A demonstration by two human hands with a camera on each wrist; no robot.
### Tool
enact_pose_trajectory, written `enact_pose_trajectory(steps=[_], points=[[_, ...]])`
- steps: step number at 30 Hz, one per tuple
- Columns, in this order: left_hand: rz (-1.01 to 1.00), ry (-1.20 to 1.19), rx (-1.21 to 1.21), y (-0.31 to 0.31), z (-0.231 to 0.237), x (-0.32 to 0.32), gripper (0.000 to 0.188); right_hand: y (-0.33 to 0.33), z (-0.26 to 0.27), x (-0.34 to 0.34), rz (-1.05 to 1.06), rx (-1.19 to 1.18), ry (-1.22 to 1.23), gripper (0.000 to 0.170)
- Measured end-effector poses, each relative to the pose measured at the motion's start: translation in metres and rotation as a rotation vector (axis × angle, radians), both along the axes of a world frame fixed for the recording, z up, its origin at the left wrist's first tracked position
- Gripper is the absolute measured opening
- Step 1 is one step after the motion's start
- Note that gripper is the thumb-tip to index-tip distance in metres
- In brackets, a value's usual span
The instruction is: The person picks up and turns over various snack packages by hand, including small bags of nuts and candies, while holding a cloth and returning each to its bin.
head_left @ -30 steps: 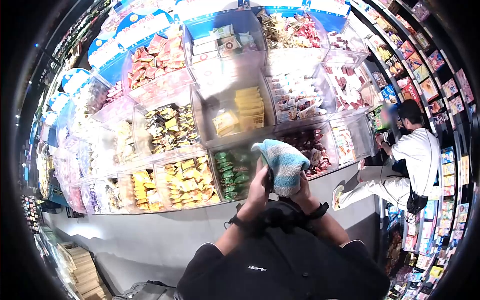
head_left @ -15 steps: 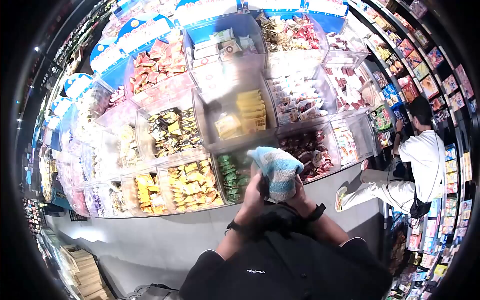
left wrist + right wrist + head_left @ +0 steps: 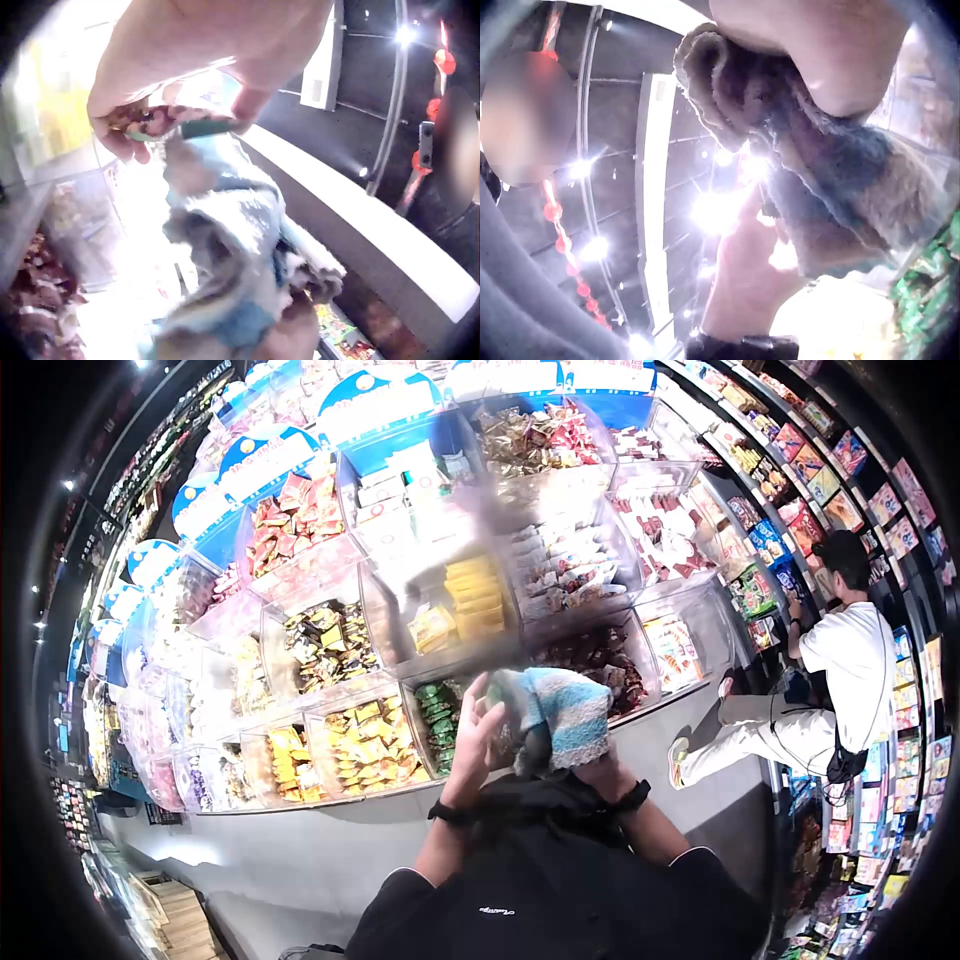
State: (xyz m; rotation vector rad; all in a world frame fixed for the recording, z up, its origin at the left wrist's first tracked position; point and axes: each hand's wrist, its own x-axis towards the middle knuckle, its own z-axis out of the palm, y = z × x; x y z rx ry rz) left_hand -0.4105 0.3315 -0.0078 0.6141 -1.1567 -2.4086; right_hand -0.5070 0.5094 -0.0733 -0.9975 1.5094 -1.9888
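A fuzzy towel [image 3: 572, 710] with blue and whitish stripes is bunched up in front of the chest, its folds drooping in the left wrist view. My right hand [image 3: 603, 772] grips its lower right part, and in the right wrist view that hand's fingers [image 3: 847, 60] curl over a thick fold. At the towel's left end, my left hand [image 3: 474, 745] shows raised fingers in the head view. Seen from the left wrist, the left hand [image 3: 210, 52] bends its thumb and fingers around an end with a dark green strip [image 3: 206, 129]. Blur softens this end in the head view.
Clear-walled bins hold wrapped snacks, including yellow packs [image 3: 370, 750], green packs [image 3: 438, 725] just beyond the left hand, and dark red packs [image 3: 600, 660] behind the towel. At the right, a person in white [image 3: 850, 660] squats beside the stocked shelves [image 3: 900, 710].
My left hand has shifted left and its fingers have lifted and spread, while the towel has turned and shows a darker, blurred left side. The head view has shifted slightly.
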Motion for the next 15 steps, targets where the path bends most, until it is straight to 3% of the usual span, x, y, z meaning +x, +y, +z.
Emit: enact_pose_trajectory(steps=[2,5,6,7,9,10,11,14,15], points=[[-0.024,-0.207,-0.259,-0.005,-0.025,0.001,0.065,0.021,0.033,-0.015,-0.069,0.055,0.083,0.053],[-0.056,-0.346,-0.368,-0.009,-0.062,-0.001,0.073,0.064,0.013,-0.02,-0.16,-0.026,-0.411,0.05],[-0.066,-0.406,-0.412,-0.01,-0.069,-0.001,0.075,0.083,-0.004,-0.022,-0.203,0.026,-0.218,0.052],[-0.032,-0.499,-0.497,-0.01,-0.075,-0.001,0.079,0.102,-0.02,-0.026,-0.28,0.303,-0.111,0.055],[0.001,-0.525,-0.45,-0.01,-0.099,-0.002,0.092,0.119,-0.023,-0.026,-0.234,-0.339,-0.841,0.055],[0.029,-0.546,-0.386,-0.009,-0.109,-0.004,0.097,0.13,-0.027,-0.028,-0.247,-0.364,-0.884,0.054],[0.013,-0.478,-0.311,-0.008,-0.119,-0.006,0.101,0.14,-0.033,-0.028,-0.269,-0.3,-0.819,0.054],[0.056,-0.588,-0.182,-0.008,-0.157,-0.012,0.097,0.165,-0.048,-0.027,-0.336,-0.05,-0.515,0.054],[0.114,-0.568,-0.021,-0.004,-0.164,-0.014,0.091,0.17,-0.054,-0.028,-0.337,-0.013,-0.472,0.054]])
